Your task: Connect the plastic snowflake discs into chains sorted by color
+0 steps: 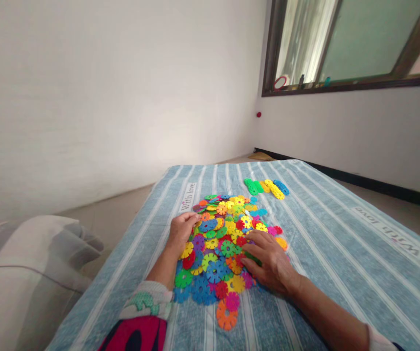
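Wall (pixel 85 97) surfaces are plain and white. A dark-framed window (pixel 359 44) is set high on the right, and bare floor (pixel 122 209) is seen beside the bed (pixel 341 253). The bed is covered in blue cloth with pale stripes, which gives a flat, soft surface where small parts are unlikely to slide. A grey bundle (pixel 30 263) is left at the lower left, clear of the work.

The pile (pixel 224 243) of mixed coloured discs is spread thin at the bed's centre, within reach of both hands, so single colours can be told apart by eye. A short row (pixel 266 187) of green, yellow and blue discs is laid beyond the pile, grouped by colour and apparently kept apart to prevent mixing.

The right hand (pixel 268 261) is laid flat on the pile's right side, fingers extended and close together. A green disc (pixel 253 257) is partly covered by the fingertips, and a grip cannot be confirmed. The left hand (pixel 182 229) is set at the pile's left edge, fingers curled narrow; whether anything is held cannot be told. One orange disc (pixel 227 316) is found at the pile's near edge.
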`<state>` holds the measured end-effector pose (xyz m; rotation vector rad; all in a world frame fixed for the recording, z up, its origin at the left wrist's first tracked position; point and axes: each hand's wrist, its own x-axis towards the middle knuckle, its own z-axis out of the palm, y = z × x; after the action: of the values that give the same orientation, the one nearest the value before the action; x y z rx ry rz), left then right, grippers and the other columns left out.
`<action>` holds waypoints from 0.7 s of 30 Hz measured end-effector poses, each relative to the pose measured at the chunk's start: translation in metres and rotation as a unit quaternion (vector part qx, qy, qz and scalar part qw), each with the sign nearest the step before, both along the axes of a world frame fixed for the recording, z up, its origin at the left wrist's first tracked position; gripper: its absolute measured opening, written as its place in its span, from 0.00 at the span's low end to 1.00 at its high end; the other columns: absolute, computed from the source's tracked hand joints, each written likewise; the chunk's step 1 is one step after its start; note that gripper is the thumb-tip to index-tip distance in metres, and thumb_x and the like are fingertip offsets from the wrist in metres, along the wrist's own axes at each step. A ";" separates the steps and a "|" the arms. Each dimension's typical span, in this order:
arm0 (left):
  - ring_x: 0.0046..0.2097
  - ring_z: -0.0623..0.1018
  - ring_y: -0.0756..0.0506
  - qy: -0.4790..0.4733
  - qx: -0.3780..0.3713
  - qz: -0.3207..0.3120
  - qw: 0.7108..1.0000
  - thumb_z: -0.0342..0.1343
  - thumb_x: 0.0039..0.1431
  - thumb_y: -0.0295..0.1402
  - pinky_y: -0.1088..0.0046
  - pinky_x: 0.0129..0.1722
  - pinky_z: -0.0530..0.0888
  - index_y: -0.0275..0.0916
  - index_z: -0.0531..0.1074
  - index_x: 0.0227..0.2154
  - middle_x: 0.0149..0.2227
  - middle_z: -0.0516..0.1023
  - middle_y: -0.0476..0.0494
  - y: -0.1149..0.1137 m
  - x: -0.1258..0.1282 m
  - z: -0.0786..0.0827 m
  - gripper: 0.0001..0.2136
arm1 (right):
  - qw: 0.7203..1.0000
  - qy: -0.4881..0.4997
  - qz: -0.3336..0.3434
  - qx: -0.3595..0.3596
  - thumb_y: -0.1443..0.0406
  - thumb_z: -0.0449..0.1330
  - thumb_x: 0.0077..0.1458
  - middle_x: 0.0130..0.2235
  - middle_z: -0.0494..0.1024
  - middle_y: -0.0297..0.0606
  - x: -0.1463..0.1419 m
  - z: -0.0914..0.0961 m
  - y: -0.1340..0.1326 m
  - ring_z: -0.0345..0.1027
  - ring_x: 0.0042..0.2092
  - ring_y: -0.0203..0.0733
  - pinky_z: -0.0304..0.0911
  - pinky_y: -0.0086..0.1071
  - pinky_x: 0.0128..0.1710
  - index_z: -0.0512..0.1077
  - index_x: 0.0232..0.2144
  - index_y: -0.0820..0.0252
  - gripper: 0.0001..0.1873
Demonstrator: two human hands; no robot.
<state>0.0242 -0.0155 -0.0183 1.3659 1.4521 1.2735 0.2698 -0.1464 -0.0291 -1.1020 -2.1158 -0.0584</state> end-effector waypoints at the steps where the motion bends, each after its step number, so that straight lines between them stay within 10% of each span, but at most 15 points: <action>1: 0.32 0.77 0.44 -0.001 0.001 -0.001 1.000 0.61 0.40 0.43 0.71 0.33 0.69 0.37 0.79 0.27 0.24 0.79 0.46 0.001 0.000 -0.001 0.14 | 1.000 -0.007 0.014 0.003 0.63 0.58 0.59 0.43 0.74 0.42 -0.006 0.003 -0.001 0.65 0.48 0.47 0.64 0.44 0.49 0.74 0.33 0.56 0.06; 21: 0.32 0.76 0.44 -0.021 0.014 -0.004 1.000 0.61 0.40 0.41 0.70 0.33 0.69 0.37 0.79 0.25 0.23 0.78 0.46 0.004 0.000 -0.010 0.13 | 0.998 -0.042 0.042 0.021 0.64 0.59 0.58 0.45 0.73 0.46 -0.044 0.008 0.010 0.62 0.54 0.52 0.61 0.49 0.53 0.73 0.34 0.59 0.05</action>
<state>0.0239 -0.0115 -0.0279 1.3534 1.4035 1.3160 0.2257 -0.1361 -0.0214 -1.0004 -2.2228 -0.1110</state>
